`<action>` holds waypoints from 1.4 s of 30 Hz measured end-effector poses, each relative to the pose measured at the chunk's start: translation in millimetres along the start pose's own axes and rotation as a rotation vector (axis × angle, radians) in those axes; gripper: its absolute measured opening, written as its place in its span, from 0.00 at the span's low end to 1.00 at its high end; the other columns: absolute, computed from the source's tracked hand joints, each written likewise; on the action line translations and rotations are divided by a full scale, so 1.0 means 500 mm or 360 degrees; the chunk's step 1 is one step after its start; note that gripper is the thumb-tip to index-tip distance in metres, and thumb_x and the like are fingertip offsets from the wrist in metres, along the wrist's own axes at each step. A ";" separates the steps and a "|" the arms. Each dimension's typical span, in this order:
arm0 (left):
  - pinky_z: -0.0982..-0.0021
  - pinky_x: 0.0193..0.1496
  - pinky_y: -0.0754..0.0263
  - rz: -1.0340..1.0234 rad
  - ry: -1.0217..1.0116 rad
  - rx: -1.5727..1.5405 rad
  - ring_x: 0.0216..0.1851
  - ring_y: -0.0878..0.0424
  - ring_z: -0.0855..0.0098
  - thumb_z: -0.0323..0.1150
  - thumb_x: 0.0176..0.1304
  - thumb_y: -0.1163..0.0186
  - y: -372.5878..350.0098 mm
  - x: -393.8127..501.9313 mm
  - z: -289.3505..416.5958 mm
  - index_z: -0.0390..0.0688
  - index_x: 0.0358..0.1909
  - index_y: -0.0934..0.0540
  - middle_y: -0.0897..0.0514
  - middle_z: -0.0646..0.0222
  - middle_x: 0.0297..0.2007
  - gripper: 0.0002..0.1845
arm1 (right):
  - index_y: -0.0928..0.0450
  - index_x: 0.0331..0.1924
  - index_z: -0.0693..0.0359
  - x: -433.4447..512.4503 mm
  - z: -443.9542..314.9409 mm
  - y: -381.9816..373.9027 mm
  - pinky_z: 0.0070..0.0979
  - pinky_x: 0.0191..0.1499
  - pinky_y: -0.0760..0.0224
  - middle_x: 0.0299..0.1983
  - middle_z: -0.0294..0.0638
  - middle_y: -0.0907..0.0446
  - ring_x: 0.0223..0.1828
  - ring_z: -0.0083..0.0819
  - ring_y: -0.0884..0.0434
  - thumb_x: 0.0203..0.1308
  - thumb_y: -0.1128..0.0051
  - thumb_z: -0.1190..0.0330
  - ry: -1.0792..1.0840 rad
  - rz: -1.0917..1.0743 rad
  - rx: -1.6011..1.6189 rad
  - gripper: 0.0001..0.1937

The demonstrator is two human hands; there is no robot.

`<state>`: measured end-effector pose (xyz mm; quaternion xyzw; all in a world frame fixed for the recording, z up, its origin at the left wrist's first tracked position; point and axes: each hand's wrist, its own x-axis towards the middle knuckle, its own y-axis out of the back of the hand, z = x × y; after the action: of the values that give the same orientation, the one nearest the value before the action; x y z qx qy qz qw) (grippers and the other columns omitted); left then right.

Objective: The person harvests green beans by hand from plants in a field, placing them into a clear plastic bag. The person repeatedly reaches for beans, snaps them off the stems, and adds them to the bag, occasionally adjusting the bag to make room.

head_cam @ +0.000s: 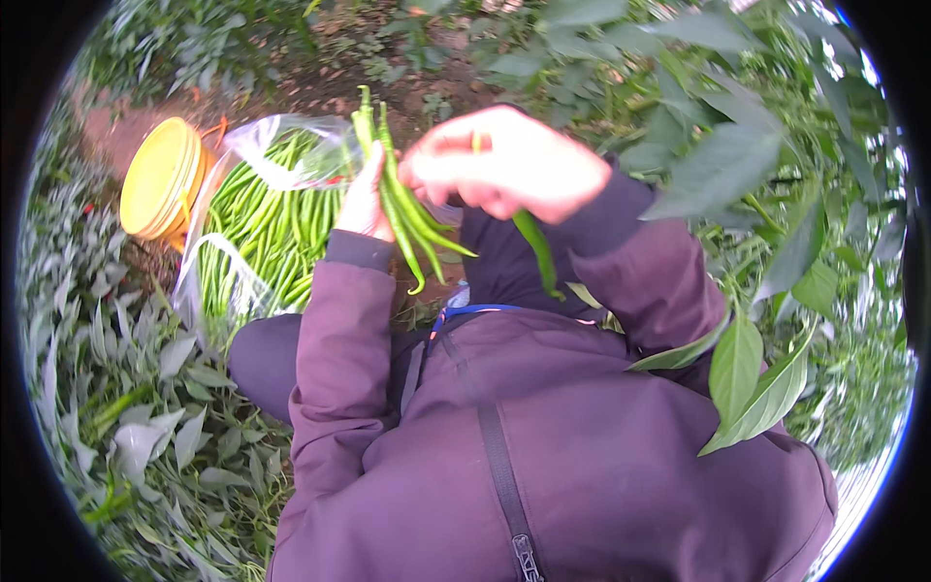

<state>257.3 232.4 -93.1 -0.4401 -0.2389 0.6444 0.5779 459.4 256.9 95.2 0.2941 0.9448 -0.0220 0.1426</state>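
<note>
My left hand (366, 204) is closed around a bunch of long green chili peppers (400, 196), stems up and curved tips hanging down to the right. Just right of the bunch is my right hand (502, 164), overexposed and blurred, its fingers curled near the peppers. A darker single green pepper (538, 251) sticks out below the right palm; its upper end is hidden by the hand, which appears to hold it. Behind my left wrist stands a clear plastic bag (254, 156) with its mouth open, filled with many green chili peppers (269, 225).
A yellow bucket (156, 178) tilts on the soil left of the bag. Leafy pepper plants (727, 145) crowd in on the right, some leaves (756, 393) lying over my sleeve and jacket. More foliage (182, 436) covers the lower left. Bare soil (436, 73) shows at the top.
</note>
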 end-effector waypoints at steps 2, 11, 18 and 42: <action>0.62 0.44 0.17 -0.0080 -0.0034 -0.0061 0.38 0.18 0.68 0.54 0.77 0.39 0.004 -0.016 0.016 0.46 0.49 0.22 0.19 0.68 0.35 0.20 | 0.17 0.52 0.63 0.124 -0.030 -0.012 0.10 0.21 0.46 0.38 0.31 0.18 0.22 0.11 0.37 0.77 0.42 0.52 -0.0105 -0.0097 0.0555 0.20; 0.61 0.45 0.13 0.0147 -0.0087 -0.0066 0.38 0.14 0.63 0.61 0.72 0.37 0.016 -0.071 0.056 0.44 0.50 0.20 0.15 0.66 0.39 0.28 | 0.23 0.53 0.67 0.406 0.036 -0.096 0.20 0.35 0.30 0.40 0.38 0.20 0.34 0.22 0.26 0.72 0.43 0.38 -0.0055 0.0226 0.0900 0.34; 0.72 0.30 0.26 0.0017 -0.0414 -0.0104 0.27 0.24 0.74 0.31 0.67 0.34 0.056 -0.089 0.073 0.41 0.55 0.28 0.23 0.67 0.33 0.18 | 0.21 0.64 0.69 0.406 0.070 -0.121 0.37 0.68 0.27 0.63 0.57 0.20 0.64 0.38 0.20 0.64 0.25 0.57 0.0918 0.0999 0.0147 0.31; 0.70 0.47 0.18 0.0451 -0.0567 0.0746 0.40 0.17 0.74 0.23 0.58 0.33 0.042 -0.170 0.043 0.35 0.52 0.22 0.16 0.66 0.40 0.19 | 0.50 0.82 0.63 0.447 0.151 -0.188 0.26 0.28 0.21 0.36 0.41 0.21 0.25 0.26 0.20 0.73 0.45 0.74 0.0301 0.0479 0.0319 0.37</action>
<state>223.1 151.1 -75.0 -0.2042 -0.1178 0.8229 0.5170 250.0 292.6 -44.1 0.4455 0.8925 -0.0665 0.0249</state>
